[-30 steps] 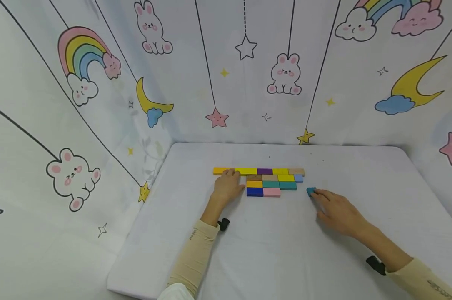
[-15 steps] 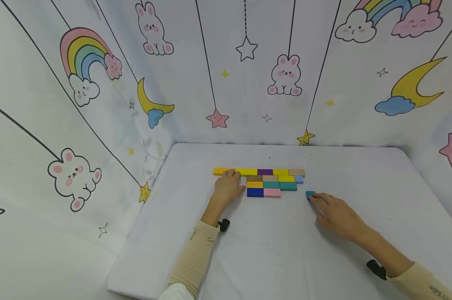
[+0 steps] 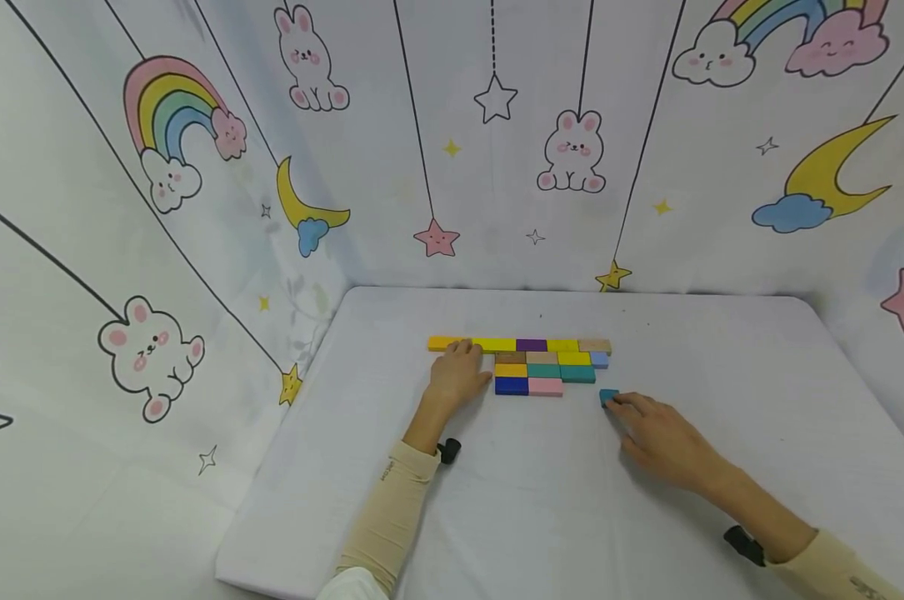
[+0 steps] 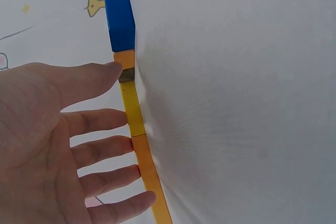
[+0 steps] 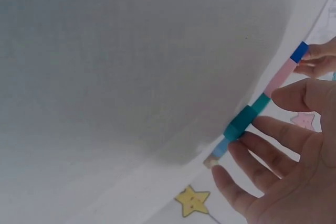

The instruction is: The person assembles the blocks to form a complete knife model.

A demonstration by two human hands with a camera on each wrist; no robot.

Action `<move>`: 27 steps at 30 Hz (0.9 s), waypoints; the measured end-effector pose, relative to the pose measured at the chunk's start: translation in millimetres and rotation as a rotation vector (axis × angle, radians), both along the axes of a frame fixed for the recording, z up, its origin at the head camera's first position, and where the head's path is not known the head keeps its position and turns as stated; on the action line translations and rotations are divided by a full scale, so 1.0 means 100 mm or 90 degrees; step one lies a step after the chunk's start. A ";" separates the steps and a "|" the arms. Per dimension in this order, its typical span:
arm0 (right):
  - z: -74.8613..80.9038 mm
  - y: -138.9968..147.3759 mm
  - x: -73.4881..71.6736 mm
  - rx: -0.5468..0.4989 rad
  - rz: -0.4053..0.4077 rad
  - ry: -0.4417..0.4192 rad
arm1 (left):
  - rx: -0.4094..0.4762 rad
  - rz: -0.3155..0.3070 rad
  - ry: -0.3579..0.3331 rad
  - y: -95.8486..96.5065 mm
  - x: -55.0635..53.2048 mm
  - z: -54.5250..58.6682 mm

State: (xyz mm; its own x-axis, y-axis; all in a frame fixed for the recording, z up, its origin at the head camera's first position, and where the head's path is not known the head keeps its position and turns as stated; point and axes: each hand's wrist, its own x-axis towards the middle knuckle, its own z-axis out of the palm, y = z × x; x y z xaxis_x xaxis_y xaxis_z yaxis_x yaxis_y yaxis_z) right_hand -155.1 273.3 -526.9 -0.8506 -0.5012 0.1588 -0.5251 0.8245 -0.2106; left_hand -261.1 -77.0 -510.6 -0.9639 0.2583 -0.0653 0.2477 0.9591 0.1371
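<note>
Flat coloured blocks lie edge to edge in several rows near the back of the table. The far row is longest, with an orange-yellow block (image 3: 442, 343), a yellow block (image 3: 500, 344) and a purple block (image 3: 531, 345). A dark blue block (image 3: 511, 386) and a pink block (image 3: 545, 387) form the nearest row. My left hand (image 3: 457, 379) rests its extended fingertips against the near side of the far row's left part. To the right, apart from the rows, lies a small teal block (image 3: 606, 397). My right hand (image 3: 669, 433) touches it with its fingertips, the thumb held off it.
A white cloth covers the table (image 3: 556, 500). Behind it hangs a pale backdrop (image 3: 489, 183) printed with rabbits, stars and moons. A black wrist device (image 3: 448, 451) sits at the left wrist; another black device (image 3: 744, 546) is at the right.
The right hand has slid the small teal block toward the person and a little left, nearer the front row's level. The left hand and the rows stay in place.
</note>
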 end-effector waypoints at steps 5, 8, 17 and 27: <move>-0.03 -0.07 -0.02 0.003 0.010 0.008 | -0.003 -0.002 0.004 -0.01 0.00 0.00; -0.03 -0.10 -0.05 -0.003 0.019 0.012 | -0.005 -0.003 0.007 -0.01 0.00 0.00; -0.01 -0.23 -0.11 0.008 0.029 0.000 | -0.011 0.001 0.000 0.00 -0.01 -0.04; 0.03 -0.36 -0.15 0.031 0.036 0.016 | -0.012 -0.003 0.004 -0.01 -0.03 -0.06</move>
